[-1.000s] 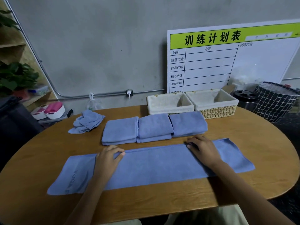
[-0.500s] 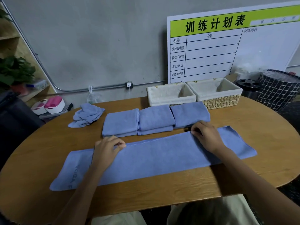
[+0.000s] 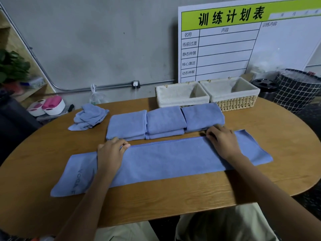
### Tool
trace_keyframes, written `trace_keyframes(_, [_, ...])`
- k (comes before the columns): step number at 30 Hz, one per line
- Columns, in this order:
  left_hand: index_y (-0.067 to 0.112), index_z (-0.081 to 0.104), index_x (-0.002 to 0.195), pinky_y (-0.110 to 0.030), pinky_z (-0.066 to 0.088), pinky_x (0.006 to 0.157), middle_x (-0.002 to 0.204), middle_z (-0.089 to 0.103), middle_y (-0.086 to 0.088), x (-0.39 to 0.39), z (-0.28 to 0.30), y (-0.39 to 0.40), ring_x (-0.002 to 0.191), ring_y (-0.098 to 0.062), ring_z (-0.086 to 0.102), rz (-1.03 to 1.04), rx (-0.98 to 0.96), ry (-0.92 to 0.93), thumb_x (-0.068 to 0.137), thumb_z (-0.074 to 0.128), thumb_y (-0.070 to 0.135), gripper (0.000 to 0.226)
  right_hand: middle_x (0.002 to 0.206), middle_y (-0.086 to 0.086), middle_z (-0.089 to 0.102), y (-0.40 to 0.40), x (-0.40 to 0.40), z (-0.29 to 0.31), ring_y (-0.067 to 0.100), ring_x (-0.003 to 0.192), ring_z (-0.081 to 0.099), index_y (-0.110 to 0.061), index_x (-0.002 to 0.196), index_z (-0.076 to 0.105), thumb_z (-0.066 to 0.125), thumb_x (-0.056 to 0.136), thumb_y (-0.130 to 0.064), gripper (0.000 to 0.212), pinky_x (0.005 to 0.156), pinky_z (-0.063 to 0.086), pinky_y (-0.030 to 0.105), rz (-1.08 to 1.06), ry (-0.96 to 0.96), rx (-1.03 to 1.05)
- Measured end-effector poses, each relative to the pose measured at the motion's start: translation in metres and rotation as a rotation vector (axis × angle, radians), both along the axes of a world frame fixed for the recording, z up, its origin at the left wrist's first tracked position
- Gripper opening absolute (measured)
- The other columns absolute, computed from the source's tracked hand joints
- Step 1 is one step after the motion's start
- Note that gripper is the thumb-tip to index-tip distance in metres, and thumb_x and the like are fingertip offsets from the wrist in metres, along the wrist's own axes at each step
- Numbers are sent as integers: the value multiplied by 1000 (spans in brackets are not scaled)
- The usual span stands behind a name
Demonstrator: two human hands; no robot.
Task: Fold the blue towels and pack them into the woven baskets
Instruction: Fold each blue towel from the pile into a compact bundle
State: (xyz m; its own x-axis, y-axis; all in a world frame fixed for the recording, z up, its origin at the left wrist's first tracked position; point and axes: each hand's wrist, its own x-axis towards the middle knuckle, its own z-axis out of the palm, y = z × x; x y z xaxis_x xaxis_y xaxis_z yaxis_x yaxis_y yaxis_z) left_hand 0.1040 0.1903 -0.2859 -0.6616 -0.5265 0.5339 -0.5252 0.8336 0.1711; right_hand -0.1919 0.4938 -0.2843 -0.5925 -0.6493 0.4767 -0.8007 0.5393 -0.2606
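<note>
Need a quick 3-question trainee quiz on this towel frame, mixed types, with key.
1. True or false: both woven baskets hold towels.
2. How many folded stacks lie in a row behind the long towel?
3. Where is the crumpled towel? A) left of the stacks B) in a basket C) under the right hand

Key: 1 false; 2 three; 3 A. Both hands, left too, sit at the long towel's far edge.

White board (image 3: 225,47) headed 训练计划表, rows 名称, 内容, 核心激活

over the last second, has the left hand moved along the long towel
No. The left hand stays on the long towel's far edge, just below the leftmost folded towel.
</note>
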Motion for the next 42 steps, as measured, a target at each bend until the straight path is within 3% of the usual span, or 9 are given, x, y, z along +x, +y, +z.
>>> trace_keyframes(5, [25, 71, 97, -37, 45, 68, 94, 63, 9, 17, 1, 31, 83, -17, 59, -51, 49, 61, 98, 49, 34, 24, 91, 5, 63, 34, -20, -6, 35, 83, 57, -16, 87, 69, 70, 85, -7, 9, 63, 41, 39, -105, -13, -65])
trace_keyframes(10, [24, 77, 101, -32, 52, 77, 103, 69, 15, 40, -10, 10, 97, -16, 65, -101, 315, 52, 97, 64, 23, 14, 89, 6, 65, 70, -39, -1, 34, 80, 61, -13, 88, 71, 71, 86, -5, 8, 61, 45, 35, -124, -54, -48])
trace_keyframes(14, [21, 77, 110, -38, 53, 89, 120, 71, 8, 37, 2, 19, 110, -19, 66, -88, 234, -48, 94, 44, 51, 48, 90, 9, 67, 69, -24, 8, 39, 80, 63, -12, 88, 70, 64, 87, -5, 9, 64, 50, 41, -211, -38, -89])
trace_keyframes(16, [29, 68, 127, -47, 43, 106, 142, 58, 9, 22, 3, 52, 132, -18, 54, -120, 262, -134, 92, 26, 67, 67, 90, 8, 69, 43, 18, 8, 35, 80, 65, -11, 87, 71, 51, 90, -16, 21, 66, 53, 41, -44, -4, -137])
trace_keyframes(18, [46, 37, 149, -54, 18, 119, 161, 19, 17, 8, -2, 80, 151, -10, 16, -142, 290, -336, 85, 6, 78, 78, 108, 5, 71, 13, 64, 4, 30, 98, 67, -16, 101, 73, 44, 95, -33, 34, 81, 54, 39, 163, -32, -57])
trace_keyframes(21, [52, 7, 153, -57, 1, 120, 162, -14, 22, 10, -7, 78, 145, -4, -17, -86, 285, -498, 74, -13, 86, 89, 157, -9, 38, -5, 89, -6, 21, 146, 32, -35, 143, 48, 20, 94, -66, 65, 116, 25, 43, 167, -190, 251])
trace_keyframes(24, [50, 5, 155, -59, 3, 120, 163, -15, 20, 35, -8, 46, 151, -11, -13, -10, 255, -533, 66, -22, 89, 101, 164, -19, 4, 12, 65, -5, 14, 153, 0, -44, 154, 20, 0, 85, -79, 80, 121, 4, 40, 109, -239, 358])
trace_keyframes(34, [49, 0, 154, -56, 8, 121, 163, -11, 19, 103, -3, -9, 154, -16, -4, 148, 329, -517, 54, -20, 98, 113, 165, -18, 1, 65, 7, 0, 12, 153, -1, -47, 155, 11, -3, 73, -83, 90, 121, 5, 43, -59, -293, 399])
trace_keyframes(42, [47, 1, 156, -57, 11, 120, 168, -3, 6, 109, -1, -12, 155, -23, 3, 249, 337, -565, 83, 6, 83, 82, 165, -15, -2, 73, -3, 2, 14, 153, -4, -44, 156, 7, -7, 72, -83, 93, 121, 4, 43, -66, -304, 427])
